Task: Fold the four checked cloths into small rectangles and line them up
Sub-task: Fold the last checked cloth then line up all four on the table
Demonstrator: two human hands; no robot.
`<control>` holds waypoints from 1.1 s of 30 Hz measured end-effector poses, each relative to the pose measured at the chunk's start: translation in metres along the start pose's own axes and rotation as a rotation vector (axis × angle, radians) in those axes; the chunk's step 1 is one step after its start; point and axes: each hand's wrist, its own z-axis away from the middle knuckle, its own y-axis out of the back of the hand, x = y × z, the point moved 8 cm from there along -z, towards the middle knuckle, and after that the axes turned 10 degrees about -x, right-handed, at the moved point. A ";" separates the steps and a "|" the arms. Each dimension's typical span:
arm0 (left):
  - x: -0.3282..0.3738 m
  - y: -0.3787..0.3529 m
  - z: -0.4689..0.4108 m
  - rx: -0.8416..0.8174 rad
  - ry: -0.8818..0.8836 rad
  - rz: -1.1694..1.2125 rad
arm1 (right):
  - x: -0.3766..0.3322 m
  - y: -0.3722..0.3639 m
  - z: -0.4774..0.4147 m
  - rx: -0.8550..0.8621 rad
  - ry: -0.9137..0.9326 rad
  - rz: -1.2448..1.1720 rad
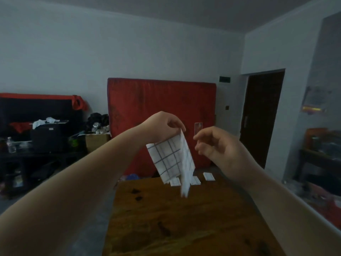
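Last fold, judging by the row. Left hand (164,124) pinches the limp checked cloth (171,159) by its top corner, mid-frame above the wooden bench (184,218). Right hand (215,145) is loose and empty, just beside it. Three folded cloths (209,176) lie along the bench's far edge. Next, probably: right hand takes the other corner.

A cloth (171,159) hangs above the far part of the tabletop (184,218), pinched at its top by the left hand (164,124), with the right hand (215,145) just to its right and not touching it. Behind it, along the tabletop's far edge, lie a row of folded cloths: one (175,182) at the left, a middle one (196,180), and a third (209,176) at the right. Beyond the table a mattress (160,111) stands against the back wall, with a doorway (262,111) to its right.
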 end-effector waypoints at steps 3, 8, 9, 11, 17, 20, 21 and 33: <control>-0.002 0.003 0.000 0.018 -0.012 0.068 | 0.011 0.006 -0.004 0.140 -0.005 -0.043; 0.005 0.003 0.007 0.003 -0.067 0.171 | 0.053 0.018 -0.027 0.281 -0.187 0.056; 0.007 0.002 0.009 0.013 -0.075 0.181 | 0.057 0.017 -0.030 0.266 -0.202 0.057; 0.010 0.001 0.010 0.038 -0.081 0.199 | 0.058 0.012 -0.034 0.220 -0.219 0.049; 0.015 -0.007 0.017 0.071 -0.093 0.277 | 0.055 0.007 -0.027 0.197 -0.232 -0.037; 0.015 -0.011 0.021 0.045 -0.071 0.285 | 0.058 0.009 -0.022 0.188 -0.252 -0.066; 0.014 -0.012 0.023 0.026 -0.055 0.300 | 0.059 0.009 -0.020 0.183 -0.259 -0.069; 0.016 -0.023 0.031 0.024 -0.037 0.211 | 0.050 -0.001 -0.005 0.206 -0.216 0.021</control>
